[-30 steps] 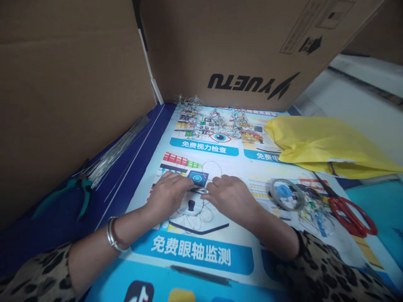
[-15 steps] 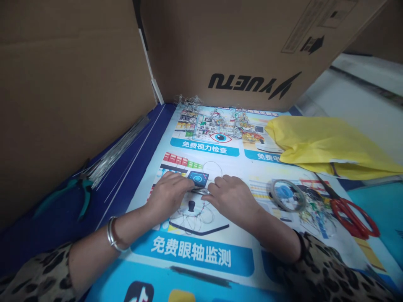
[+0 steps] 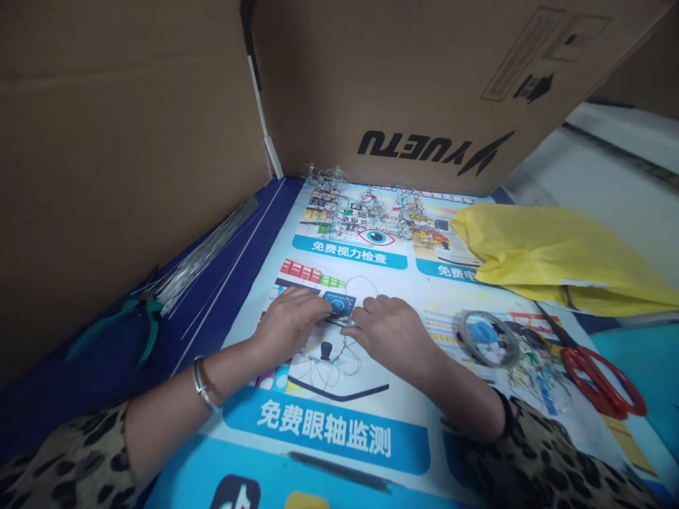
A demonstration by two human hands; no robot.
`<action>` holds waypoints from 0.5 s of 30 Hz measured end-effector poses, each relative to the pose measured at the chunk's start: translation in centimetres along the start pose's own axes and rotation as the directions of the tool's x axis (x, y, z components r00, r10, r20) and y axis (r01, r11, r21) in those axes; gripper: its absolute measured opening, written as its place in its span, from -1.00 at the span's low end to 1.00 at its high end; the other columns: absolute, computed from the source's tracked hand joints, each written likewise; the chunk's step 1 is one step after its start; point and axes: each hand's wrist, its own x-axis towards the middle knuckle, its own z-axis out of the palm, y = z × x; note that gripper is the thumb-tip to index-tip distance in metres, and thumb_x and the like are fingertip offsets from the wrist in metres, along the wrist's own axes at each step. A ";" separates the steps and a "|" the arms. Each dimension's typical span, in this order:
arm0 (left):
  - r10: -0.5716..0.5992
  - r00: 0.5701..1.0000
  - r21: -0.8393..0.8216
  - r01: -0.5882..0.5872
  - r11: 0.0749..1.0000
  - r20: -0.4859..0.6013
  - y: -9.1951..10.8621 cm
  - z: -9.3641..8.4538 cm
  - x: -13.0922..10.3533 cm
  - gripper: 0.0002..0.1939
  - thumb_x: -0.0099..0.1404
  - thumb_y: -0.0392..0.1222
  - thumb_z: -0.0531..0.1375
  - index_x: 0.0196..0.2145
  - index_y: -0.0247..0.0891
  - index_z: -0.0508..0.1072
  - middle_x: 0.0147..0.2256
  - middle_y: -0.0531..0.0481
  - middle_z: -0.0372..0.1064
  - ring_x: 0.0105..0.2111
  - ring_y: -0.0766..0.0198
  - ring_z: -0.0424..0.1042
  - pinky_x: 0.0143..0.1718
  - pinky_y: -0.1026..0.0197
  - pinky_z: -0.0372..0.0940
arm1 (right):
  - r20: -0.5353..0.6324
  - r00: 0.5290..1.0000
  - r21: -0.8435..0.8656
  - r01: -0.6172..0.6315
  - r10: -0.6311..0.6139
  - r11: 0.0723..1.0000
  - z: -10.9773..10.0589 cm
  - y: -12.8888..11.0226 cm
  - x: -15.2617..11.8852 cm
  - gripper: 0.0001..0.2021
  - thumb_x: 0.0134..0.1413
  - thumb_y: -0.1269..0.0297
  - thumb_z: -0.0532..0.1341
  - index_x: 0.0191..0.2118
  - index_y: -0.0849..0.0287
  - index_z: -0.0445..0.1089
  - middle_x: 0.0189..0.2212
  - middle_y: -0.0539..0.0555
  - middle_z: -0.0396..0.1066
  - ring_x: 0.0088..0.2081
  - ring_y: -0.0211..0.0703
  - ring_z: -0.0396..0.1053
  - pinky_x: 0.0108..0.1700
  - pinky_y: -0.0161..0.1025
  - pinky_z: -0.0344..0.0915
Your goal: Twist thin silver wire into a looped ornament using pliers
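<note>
Printed sheet (image 3: 406, 371), wire (image 3: 340, 322) between fingers (image 3: 367, 309)

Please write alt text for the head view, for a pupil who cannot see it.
A person's left hand and right hand hold a small silvery piece between them over a printed sheet. Teal-handled pliers and silvery wires lie on the left; red-handled scissors and yellow material on the right, cardboard behind.

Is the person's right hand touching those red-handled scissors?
Apart. The head view shows the right hand well left of the red-handled scissors, with a grey ring and bare poster between them.
</note>
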 end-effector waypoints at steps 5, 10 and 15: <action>-0.017 1.000 -0.010 0.017 1.000 0.013 -0.2 0.0 -0.1 -0.83 0.29 -0.37 -0.01 -0.34 -0.27 0.37 -0.49 0.02 0.36 -0.43 0.29 0.28 -0.37 0.24 0.14 | 0.024 1.000 -0.002 0.016 -0.016 1.000 -0.2 0.2 0.2 -0.67 0.18 0.05 0.01 -0.38 0.18 0.35 -0.43 0.08 0.36 -0.35 -0.15 0.27 -0.40 -0.24 -0.06; -0.013 1.000 -0.004 0.013 1.000 0.014 0.0 -0.1 0.0 -0.84 0.28 -0.38 -0.01 -0.34 -0.29 0.36 -0.48 0.00 0.37 -0.43 0.28 0.27 -0.37 0.24 0.15 | 0.026 0.999 0.003 0.028 -0.028 1.000 -0.2 0.2 0.4 -0.67 0.18 0.05 0.01 -0.38 0.18 0.34 -0.44 0.08 0.36 -0.37 -0.17 0.27 -0.41 -0.24 -0.08; -0.014 1.000 -0.009 0.014 1.000 0.019 0.1 -0.2 0.0 -0.84 0.28 -0.40 0.00 -0.34 -0.30 0.36 -0.48 -0.01 0.37 -0.43 0.27 0.27 -0.37 0.24 0.14 | 0.015 0.999 0.002 0.028 -0.028 1.000 -0.1 0.2 0.3 -0.67 0.19 0.05 0.00 -0.38 0.17 0.34 -0.44 0.06 0.36 -0.38 -0.17 0.27 -0.42 -0.24 -0.08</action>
